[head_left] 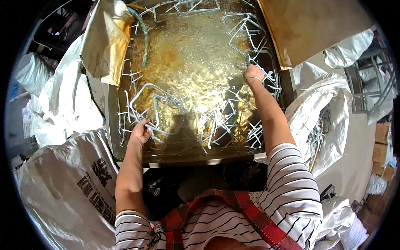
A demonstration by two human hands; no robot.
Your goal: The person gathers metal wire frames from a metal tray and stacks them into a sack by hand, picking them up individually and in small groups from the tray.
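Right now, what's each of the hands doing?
Left hand: closed on a bent wire piece.
Right hand: closed among the wire pieces; hold unclear.

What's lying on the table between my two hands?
In the head view, loose bent wire pieces litter the golden tabletop between the left hand and right hand.

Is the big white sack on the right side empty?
No, the open white sack to the right of the golden table holds a heap of bent metal wire pieces.
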